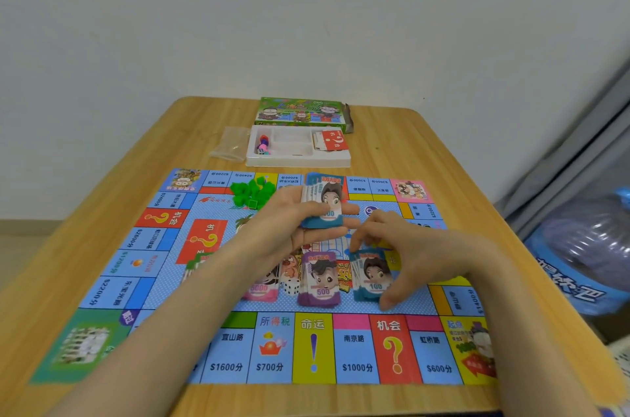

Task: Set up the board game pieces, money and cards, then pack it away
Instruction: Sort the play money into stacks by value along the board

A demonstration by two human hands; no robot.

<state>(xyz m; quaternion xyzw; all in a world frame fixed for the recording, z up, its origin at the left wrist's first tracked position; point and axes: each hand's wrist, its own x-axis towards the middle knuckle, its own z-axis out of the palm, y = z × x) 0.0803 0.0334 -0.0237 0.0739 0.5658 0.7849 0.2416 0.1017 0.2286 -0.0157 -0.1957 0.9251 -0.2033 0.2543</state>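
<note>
Left grip (289,222) clamps blue notes (324,202); right grip (409,259) pinches the 100 pile (371,280); pink pile (260,292) half-hidden under the left grip's wrist; wooden bench (460,178).

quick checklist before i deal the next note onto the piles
1. Left hand grips the money stack: ok.
2. Right hand free to take a note: not ok, it grips the 100 pile.
3. 500 pile lies squared on the board: ok.
4. Pink pile fully in view: not ok, partly hidden.
5. Die clear of both neighbouring piles: cannot tell.
</note>
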